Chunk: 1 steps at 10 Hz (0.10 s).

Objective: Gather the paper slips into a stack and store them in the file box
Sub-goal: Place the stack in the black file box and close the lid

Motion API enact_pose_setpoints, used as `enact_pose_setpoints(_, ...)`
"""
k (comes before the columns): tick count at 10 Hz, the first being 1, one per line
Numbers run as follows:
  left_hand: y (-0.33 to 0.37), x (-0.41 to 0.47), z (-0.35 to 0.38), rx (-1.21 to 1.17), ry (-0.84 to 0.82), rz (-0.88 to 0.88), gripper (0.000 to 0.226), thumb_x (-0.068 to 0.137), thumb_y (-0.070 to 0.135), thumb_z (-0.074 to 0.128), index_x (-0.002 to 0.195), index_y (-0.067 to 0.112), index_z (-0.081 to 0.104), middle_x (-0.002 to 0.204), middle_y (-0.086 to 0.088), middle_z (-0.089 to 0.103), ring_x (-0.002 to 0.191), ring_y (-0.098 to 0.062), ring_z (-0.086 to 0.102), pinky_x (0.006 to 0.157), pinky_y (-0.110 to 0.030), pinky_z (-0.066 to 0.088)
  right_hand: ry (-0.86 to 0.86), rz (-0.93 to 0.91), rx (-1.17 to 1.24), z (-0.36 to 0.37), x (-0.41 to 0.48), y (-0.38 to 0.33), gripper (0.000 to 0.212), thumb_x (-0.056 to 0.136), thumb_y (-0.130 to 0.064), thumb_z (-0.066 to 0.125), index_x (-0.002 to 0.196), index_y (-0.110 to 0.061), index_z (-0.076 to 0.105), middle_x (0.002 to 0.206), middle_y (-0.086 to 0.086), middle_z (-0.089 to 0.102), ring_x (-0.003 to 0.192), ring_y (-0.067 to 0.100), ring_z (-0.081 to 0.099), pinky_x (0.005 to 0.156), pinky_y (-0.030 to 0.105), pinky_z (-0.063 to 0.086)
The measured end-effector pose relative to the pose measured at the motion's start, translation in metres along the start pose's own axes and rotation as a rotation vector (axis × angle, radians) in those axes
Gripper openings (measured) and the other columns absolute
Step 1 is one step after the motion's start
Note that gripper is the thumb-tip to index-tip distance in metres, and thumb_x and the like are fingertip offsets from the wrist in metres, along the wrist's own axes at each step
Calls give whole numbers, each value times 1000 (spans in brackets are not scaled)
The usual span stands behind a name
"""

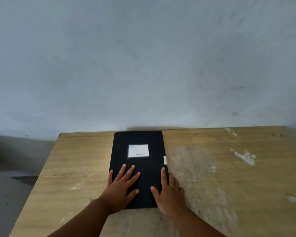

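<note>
Both grips lie spread: left hand [121, 183] flat on the closed black file box [138, 168] mid-counter [212, 177], right hand [167, 190] at its edge, which I'd lift gently; no slips visible.

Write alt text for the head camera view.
Two bare hands press flat on a closed black file box lying on a worn wooden table against a grey wall: left hand on the lid, right hand over its right edge. No paper slips are visible.
</note>
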<state>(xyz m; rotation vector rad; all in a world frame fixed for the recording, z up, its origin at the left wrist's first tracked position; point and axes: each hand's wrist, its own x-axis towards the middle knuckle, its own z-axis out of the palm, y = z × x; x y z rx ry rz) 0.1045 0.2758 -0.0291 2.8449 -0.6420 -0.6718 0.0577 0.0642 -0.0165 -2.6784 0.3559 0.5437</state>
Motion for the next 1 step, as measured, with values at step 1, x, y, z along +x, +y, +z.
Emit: enact_pose_setpoints(1, 8, 1, -42, -239, 119, -43, 59, 101, 55, 42, 156, 35, 35, 171, 4, 16, 158, -19, 4, 126, -44, 7, 73, -8, 116, -36, 1, 2, 81, 97, -62, 36, 160, -26, 1, 169, 8, 13, 153, 27, 19, 120, 47, 25)
